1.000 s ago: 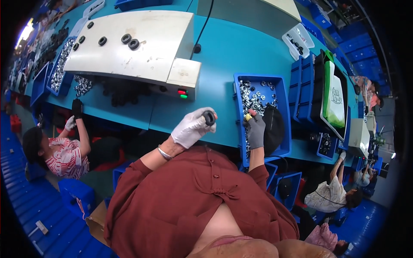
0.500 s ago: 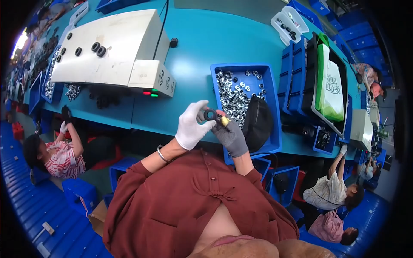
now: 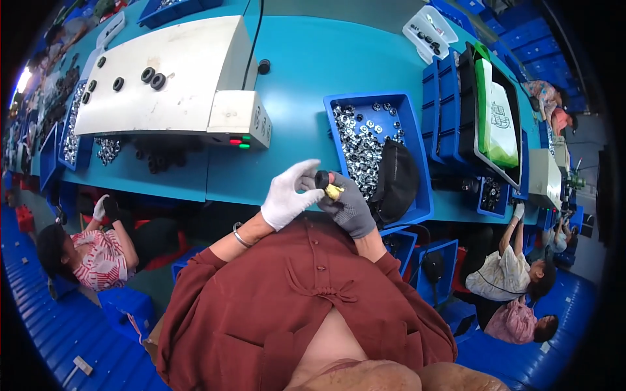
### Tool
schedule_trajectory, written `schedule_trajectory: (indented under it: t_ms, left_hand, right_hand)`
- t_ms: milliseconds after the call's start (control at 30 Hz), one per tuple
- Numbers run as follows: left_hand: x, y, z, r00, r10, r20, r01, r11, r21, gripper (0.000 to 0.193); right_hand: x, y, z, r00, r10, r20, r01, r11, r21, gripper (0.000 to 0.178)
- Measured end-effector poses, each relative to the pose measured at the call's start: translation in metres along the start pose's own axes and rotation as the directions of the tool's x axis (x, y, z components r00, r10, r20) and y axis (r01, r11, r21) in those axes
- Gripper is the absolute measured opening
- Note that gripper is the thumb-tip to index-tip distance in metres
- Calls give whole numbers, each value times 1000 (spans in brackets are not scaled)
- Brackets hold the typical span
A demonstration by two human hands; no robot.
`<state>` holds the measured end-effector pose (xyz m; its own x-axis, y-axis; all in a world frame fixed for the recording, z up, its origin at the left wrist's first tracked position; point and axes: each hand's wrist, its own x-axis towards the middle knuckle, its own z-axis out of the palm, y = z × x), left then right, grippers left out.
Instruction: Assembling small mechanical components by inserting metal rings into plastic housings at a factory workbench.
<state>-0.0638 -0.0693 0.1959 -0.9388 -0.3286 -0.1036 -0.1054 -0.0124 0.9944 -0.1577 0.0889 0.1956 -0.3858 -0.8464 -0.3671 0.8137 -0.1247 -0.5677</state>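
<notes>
A small black ring (image 3: 321, 179) is held up between my two gloved hands, above the table's near edge. My left hand (image 3: 287, 197), in a white glove, curves its fingers and thumb around the ring's left side. My right hand (image 3: 350, 207), in a grey glove, is closed at its right side, with a reddish fingertip against the ring. A yellow piece (image 3: 334, 191) shows at the right fingers; whether it is a finger wrap or a separate part I cannot make out. Just right of my hands stands a blue tray (image 3: 422, 176) of shiny metal parts, with a black cloth item (image 3: 398, 179) in it.
At the left is a cream-coloured machine (image 3: 163, 72) with black rings on top and red and green lights. Stacked blue bins (image 3: 430, 117) and a black crate with a green-and-white bag (image 3: 501, 124) stand right. Co-workers sit at both sides (image 3: 98, 254).
The ring has turned from showing its open hole to a more side-on view. Both hands have shifted slightly, staying close together around it.
</notes>
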Motion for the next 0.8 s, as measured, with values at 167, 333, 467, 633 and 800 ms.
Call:
schedule_trajectory:
  t_ms: [167, 333, 467, 633, 800]
  left_hand:
    - [-7, 1, -30, 983, -43, 178, 83, 970, -227, 37]
    - [-10, -8, -41, 975, -74, 208, 138, 940, -312, 32]
    - [-5, -12, -45, 970, -67, 235, 115, 974, -195, 32]
    - [4, -15, -30, 998, -27, 54, 37, 980, -198, 35]
    - [25, -32, -1, 991, -15, -132, -45, 898, -438, 33]
  right_hand:
    - [6, 19, 13, 994, -91, -53, 74, 962, -264, 12]
    - [9, 19, 25, 979, -187, -77, 95, 763, -640, 8]
    - [18, 30, 21, 922, -386, -34, 222, 598, -770, 10]
    - [17, 26, 25, 926, -293, -238, 130, 839, -529, 15]
    - [8, 2, 17, 986, 82, -148, -61, 989, 138, 19]
